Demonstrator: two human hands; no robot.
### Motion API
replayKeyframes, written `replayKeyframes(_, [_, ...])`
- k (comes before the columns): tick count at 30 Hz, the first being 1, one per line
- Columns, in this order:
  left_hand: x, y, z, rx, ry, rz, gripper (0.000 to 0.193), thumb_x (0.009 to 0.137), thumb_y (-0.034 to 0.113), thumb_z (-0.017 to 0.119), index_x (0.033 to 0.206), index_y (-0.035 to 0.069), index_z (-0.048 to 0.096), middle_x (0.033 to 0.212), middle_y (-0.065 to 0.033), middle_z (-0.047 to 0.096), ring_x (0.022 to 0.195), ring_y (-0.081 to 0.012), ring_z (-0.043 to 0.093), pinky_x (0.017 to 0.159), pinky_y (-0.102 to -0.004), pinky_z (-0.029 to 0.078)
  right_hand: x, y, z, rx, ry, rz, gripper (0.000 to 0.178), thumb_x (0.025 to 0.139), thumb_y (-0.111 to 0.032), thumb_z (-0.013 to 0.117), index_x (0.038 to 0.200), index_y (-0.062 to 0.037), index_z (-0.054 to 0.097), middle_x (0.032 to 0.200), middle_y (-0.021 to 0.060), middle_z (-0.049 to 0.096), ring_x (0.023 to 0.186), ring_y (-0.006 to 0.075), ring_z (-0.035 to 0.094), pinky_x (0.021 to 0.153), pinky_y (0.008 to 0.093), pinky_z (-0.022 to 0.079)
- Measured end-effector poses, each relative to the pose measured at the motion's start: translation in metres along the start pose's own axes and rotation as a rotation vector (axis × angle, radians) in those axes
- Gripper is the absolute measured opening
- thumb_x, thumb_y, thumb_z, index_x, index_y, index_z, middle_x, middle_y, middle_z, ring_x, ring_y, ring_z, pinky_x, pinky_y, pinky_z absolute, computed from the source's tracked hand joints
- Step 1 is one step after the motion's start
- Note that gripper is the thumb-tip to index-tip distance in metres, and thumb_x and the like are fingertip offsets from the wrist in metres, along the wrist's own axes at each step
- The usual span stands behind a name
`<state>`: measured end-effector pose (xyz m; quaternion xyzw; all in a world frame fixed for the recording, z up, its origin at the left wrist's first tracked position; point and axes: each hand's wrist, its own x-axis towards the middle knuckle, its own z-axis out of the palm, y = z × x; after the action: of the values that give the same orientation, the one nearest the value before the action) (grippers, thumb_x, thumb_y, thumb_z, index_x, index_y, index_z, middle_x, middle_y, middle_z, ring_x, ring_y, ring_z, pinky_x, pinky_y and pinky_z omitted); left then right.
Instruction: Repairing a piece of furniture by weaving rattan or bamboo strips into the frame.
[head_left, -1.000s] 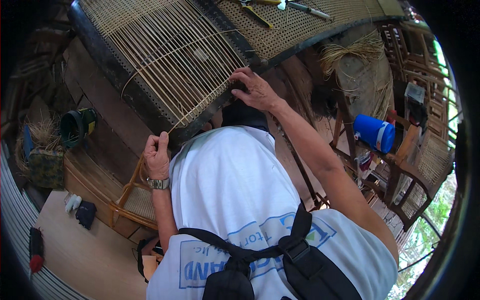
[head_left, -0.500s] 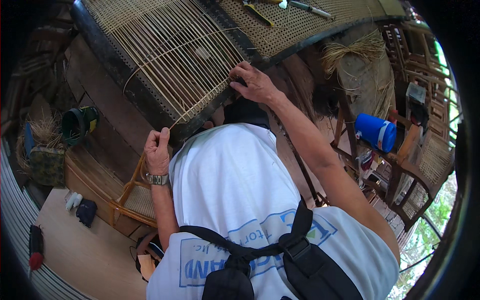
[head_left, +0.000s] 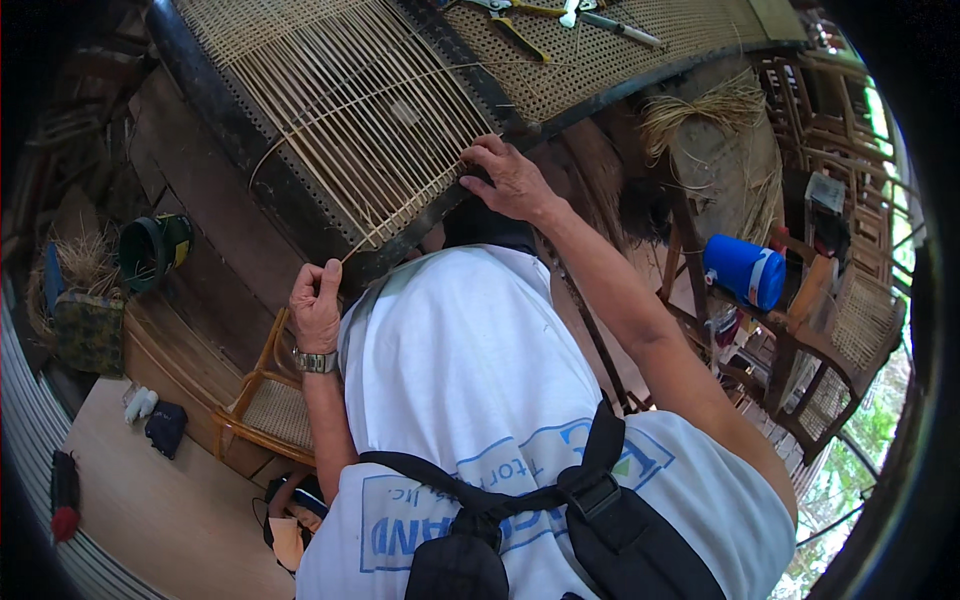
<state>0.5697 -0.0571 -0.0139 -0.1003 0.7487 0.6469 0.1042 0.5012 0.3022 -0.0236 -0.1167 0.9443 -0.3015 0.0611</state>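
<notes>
A dark wooden frame (head_left: 232,145) lies in front of me, strung with pale cane strands (head_left: 365,125) running lengthwise, closely woven at the far end. At its near left corner my left hand (head_left: 316,305) is closed, thumb and finger pinching the end of a thin cane strand (head_left: 352,252) that leads to the frame's near edge. My right hand (head_left: 508,180) is at the near right corner, fingers curved over the rail and thumb apart from them; nothing shows in its grasp. Its fingertips are partly hidden against the dark wood.
Pliers (head_left: 520,38) and a slim pointed tool (head_left: 622,29) lie on a woven cane panel (head_left: 690,40) beyond. Loose cane (head_left: 700,112) and a blue jug (head_left: 745,270) are at right. A rattan chair (head_left: 275,410) and a dark green bucket (head_left: 150,250) stand at left.
The view has shifted slightly. My left hand keeps its pinch on the cane strand, and my right hand stays by the near right corner, its fingers only slightly shifted.
</notes>
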Motion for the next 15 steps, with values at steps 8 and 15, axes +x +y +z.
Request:
replayKeyframes(8, [0.003, 0.007, -0.002, -0.054, -0.007, -0.025, 0.033, 0.101, 0.024, 0.069, 0.076, 0.009, 0.052, 0.072, 0.0094, 0.042, 0.068, -0.0036, 0.034, 0.059, -0.0224, 0.029, -0.065, -0.003, 0.016, 0.145, 0.232, 0.296, 0.049, 0.090, -0.008, 0.072, 0.137, -0.0115, 0.057, 0.112, 0.0109, 0.056, 0.075, 0.0223, 0.061, 0.069, 0.0322, 0.053])
replayKeyframes(15, [0.002, 0.005, -0.008, -0.026, -0.044, -0.080, 0.034, 0.101, 0.022, 0.068, 0.075, 0.009, 0.050, 0.074, 0.0082, 0.039, 0.072, -0.0045, 0.034, 0.064, -0.0222, 0.030, -0.029, 0.016, 0.008, 0.256, 0.147, 0.228, 0.043, 0.093, -0.018, 0.069, 0.136, -0.0181, 0.059, 0.092, 0.0125, 0.066, 0.081, 0.0302, 0.067, 0.073, 0.0387, 0.056])
